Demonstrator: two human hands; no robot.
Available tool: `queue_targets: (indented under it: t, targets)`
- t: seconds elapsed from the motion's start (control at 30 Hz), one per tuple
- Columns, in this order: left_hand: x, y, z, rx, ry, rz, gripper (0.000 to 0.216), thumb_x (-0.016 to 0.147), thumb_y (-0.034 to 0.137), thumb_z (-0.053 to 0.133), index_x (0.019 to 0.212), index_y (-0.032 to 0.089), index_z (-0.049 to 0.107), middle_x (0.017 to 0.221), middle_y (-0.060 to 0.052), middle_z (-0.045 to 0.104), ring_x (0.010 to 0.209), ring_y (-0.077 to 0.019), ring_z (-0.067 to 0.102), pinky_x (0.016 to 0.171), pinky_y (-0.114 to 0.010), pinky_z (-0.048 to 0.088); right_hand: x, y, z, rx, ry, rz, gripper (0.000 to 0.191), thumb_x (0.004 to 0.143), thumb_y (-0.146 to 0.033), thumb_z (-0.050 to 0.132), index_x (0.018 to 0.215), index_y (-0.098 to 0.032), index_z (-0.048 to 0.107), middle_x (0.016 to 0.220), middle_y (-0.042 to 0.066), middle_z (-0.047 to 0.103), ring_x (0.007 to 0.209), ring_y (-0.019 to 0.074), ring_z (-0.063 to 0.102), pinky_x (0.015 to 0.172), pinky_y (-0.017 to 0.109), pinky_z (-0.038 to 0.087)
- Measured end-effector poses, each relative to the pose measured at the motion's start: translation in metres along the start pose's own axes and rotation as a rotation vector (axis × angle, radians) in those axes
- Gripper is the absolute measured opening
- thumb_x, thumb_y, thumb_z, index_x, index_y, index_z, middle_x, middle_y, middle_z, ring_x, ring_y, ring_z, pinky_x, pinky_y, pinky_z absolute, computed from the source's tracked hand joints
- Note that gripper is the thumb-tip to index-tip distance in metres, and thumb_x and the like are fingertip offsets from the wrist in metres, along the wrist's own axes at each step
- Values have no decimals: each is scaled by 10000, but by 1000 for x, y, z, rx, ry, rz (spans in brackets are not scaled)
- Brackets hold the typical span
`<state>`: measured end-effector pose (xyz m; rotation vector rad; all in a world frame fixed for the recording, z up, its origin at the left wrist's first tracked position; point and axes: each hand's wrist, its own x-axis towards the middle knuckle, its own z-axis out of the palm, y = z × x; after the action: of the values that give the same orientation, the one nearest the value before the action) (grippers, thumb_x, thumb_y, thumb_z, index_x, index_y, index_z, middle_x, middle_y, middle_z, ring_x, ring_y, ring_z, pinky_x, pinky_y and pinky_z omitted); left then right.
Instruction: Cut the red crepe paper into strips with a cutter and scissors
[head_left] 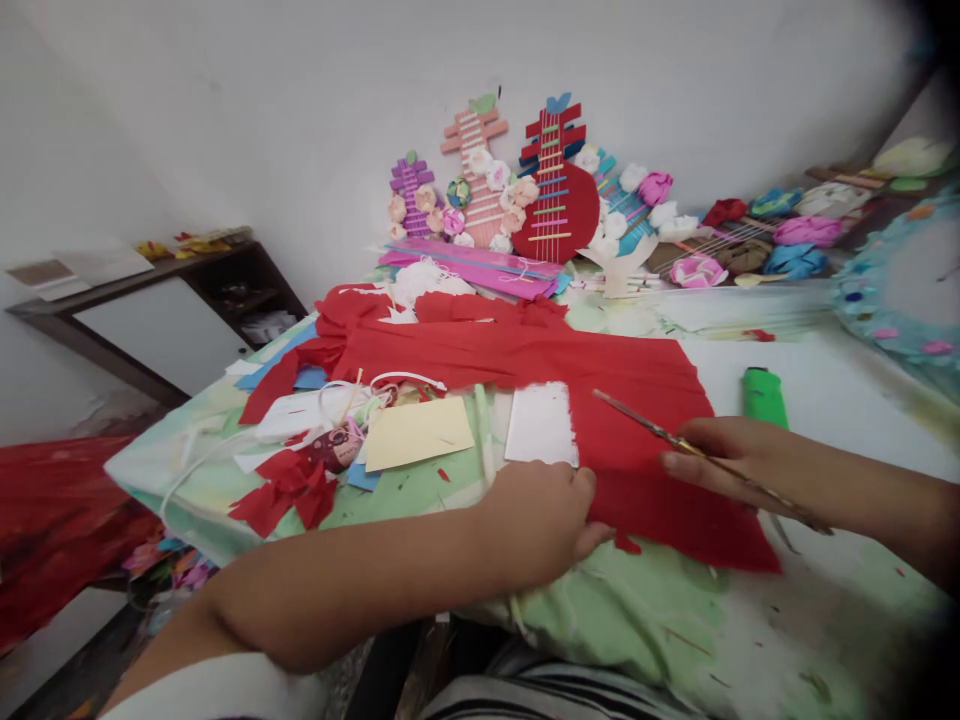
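A large red paper sheet [540,370] lies across the table [825,620]. My left hand [544,515] rests on its near edge with the fingers curled, pinching the paper next to a white card [541,425]. My right hand [731,465] lies on the red sheet, its fingers closed round a pair of scissors [675,440] whose shut blades point up and left over the paper.
A green lighter [763,396] stands to the right of the sheet. A yellow card [417,432], red scraps [289,488], white cord and blue pieces lie at the left. Paper guitars [555,190] and paper flowers [697,270] line the wall. A dark shelf [150,290] stands far left.
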<state>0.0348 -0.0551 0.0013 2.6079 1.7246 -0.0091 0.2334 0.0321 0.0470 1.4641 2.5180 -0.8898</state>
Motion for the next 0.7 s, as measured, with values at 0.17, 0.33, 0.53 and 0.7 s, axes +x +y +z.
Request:
queue_targets:
  t: [0.17,0.33,0.53,0.7]
  targets:
    - [5,0,2,125,130,214,339,856,441,425,1026,169,537,867,-91,545,717,-217,529,556,-312,409,-21,8,-7,378,-106,-102,513,773,-649,286,700,-179,479,648,36,496,573,140,471,582,299,411]
    - [15,-8,-5,131,118,384,112,801,249,505,787,174,588,851,-80,542,756,-219,492,626,-339,393,-28,22,-6,496,-90,-154,492,787,-627,292,717,-183,495,689,53,507,606,154,481,597,322,432]
    - [21,-14,-10,44,33,331,242,870,289,430,774,177,621,785,-37,598,727,-170,535,654,-290,394,-39,37,-2,403,54,-97,470,754,-644,353,734,-199,502,670,48,507,604,159,476,617,328,427]
    - [31,-22,-28,-33,-19,216,183,855,260,463,841,198,635,822,-16,642,786,-166,569,653,-259,389,-55,39,-1,309,281,-22,555,686,-739,313,751,-227,518,665,59,523,605,178,482,567,321,416]
